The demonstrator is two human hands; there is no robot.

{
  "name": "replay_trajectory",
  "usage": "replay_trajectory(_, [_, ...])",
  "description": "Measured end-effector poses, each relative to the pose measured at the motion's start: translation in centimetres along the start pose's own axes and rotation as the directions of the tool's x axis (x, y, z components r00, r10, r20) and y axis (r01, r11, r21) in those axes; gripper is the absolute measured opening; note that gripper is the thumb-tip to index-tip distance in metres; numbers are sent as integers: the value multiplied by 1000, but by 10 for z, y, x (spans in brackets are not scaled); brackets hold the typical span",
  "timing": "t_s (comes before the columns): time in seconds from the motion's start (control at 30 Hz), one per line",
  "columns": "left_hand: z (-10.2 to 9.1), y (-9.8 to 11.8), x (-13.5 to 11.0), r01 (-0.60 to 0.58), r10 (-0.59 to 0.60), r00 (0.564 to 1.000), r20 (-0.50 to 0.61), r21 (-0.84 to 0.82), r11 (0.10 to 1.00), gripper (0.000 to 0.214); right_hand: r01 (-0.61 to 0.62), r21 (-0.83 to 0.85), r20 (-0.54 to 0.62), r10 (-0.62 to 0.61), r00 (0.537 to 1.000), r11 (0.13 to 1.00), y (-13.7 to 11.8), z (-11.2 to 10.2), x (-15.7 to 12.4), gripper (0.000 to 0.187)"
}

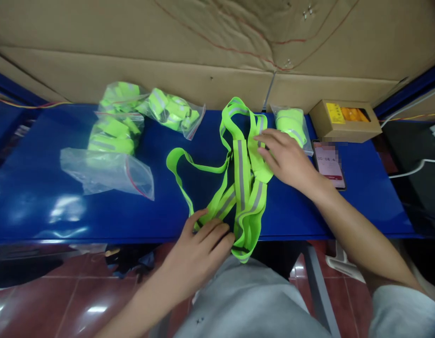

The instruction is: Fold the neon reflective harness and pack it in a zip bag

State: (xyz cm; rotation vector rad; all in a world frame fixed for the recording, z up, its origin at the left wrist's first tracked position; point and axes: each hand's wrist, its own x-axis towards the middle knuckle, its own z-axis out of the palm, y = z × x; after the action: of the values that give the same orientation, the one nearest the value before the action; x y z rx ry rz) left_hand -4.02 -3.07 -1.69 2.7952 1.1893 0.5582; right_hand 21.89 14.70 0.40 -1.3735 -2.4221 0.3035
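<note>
A fluorescent yellow-green reflective vest (241, 173) made of elastic straps with grey stripes lies loosely spread on the blue table. One strap loops out to its left, and its bottom end hangs over the front edge. My left hand (203, 249) is closed over the lower left straps at that edge, fingers curled and thumb hidden. My right hand (286, 157) rests on the upper right part of the vest, its thumb and fingers apart and the fingertips touching the strap.
Several clear bags of folded yellow-green vests (113, 134) lie at the back left. In front of them is a flat zip bag (108, 171). Back right are another bagged vest (291, 126), a cardboard box (344, 122) and a phone (328, 162). Cardboard (133, 75) walls the back.
</note>
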Motion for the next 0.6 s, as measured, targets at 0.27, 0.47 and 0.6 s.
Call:
replay_trajectory(0.27, [18,21,-1,-90,90,995,-44,9,996,20,-203,-167,304,246,920,965,-27,56,90,69])
replay_trajectory(0.47, [27,32,10,-81,87,989,-118,57,995,29,-166,-170,32,174,984,971,-15,74,105,53])
replay_trajectory(0.6, [31,39,22,-37,53,986,-157,108,993,35,-168,-199,25,176,984,965,-7,67,115,48])
